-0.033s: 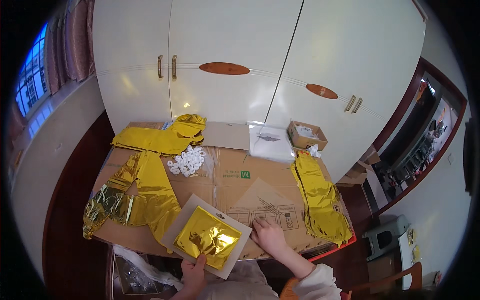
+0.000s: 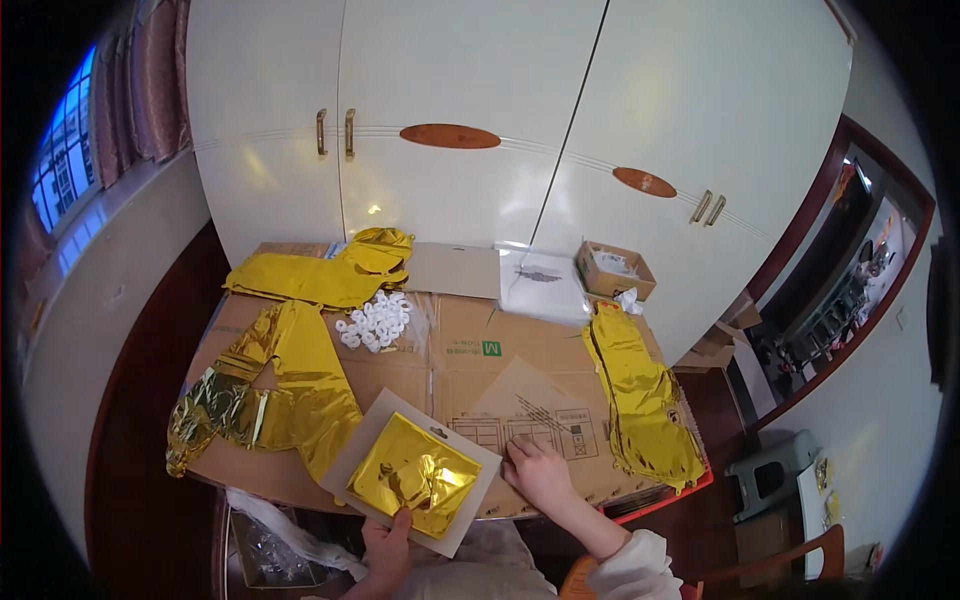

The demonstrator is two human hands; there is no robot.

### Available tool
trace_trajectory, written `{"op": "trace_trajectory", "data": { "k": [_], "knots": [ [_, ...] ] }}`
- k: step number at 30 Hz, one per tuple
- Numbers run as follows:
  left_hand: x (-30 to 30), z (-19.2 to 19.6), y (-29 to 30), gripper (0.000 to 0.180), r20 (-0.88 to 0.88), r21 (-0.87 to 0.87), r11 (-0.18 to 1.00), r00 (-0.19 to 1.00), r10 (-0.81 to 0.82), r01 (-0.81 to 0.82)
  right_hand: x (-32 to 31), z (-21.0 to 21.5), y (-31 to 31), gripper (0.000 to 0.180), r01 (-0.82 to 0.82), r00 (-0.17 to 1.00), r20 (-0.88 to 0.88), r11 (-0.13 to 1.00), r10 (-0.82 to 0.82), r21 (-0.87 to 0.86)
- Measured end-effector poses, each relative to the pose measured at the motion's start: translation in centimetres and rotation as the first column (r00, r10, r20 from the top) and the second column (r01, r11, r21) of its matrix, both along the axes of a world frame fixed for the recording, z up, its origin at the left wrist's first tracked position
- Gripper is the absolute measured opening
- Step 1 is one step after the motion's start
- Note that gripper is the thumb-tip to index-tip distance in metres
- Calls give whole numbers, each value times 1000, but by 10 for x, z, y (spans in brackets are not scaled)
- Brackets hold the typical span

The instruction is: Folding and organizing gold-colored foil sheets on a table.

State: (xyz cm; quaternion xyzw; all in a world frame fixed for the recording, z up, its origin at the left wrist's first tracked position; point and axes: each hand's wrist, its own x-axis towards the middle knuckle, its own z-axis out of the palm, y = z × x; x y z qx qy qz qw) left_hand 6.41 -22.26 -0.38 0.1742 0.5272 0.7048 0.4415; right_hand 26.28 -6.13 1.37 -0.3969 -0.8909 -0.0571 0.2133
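My left hand (image 2: 388, 548) grips the lower corner of a grey-brown backing card (image 2: 483, 487), its thumb on top. A folded gold foil balloon (image 2: 400, 460) lies flat on that card, which has a hanging slot near its upper right edge. To the right, my right hand (image 2: 538, 477) rests low over the table, fingers curled and pressed at the lower part of a clear plastic bag (image 2: 515, 385) with printed lines; its fingertips are partly hidden. Flat gold foil balloons (image 2: 305, 365) spread out at the left, and a stack of gold foil balloons (image 2: 640, 390) lies at the right.
Flattened cardboard (image 2: 400, 380) covers the table. Toward the back are more gold balloons (image 2: 310, 280), a heap of small white rings (image 2: 375, 322), a blank card (image 2: 455, 272), clear bags (image 2: 540, 285) and a small open box (image 2: 625, 285). White cabinets (image 2: 450, 60) stand behind; a grey stool (image 2: 775, 475) is at the right.
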Motion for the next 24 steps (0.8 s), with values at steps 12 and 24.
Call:
{"op": "trace_trajectory", "data": {
  "k": [12, 24],
  "knots": [
    [-5, -28, -10, 19, -186, -37, 999, 982, -21, 15, 11, -1, 0, 12, -38, 956, -277, 900, -93, -434],
    [17, -26, -23, 21, -58, -161, 931, 938, -341, 328, -17, 3, -4, 10, -47, 931, -357, 942, -80, -333]
  ]
}}
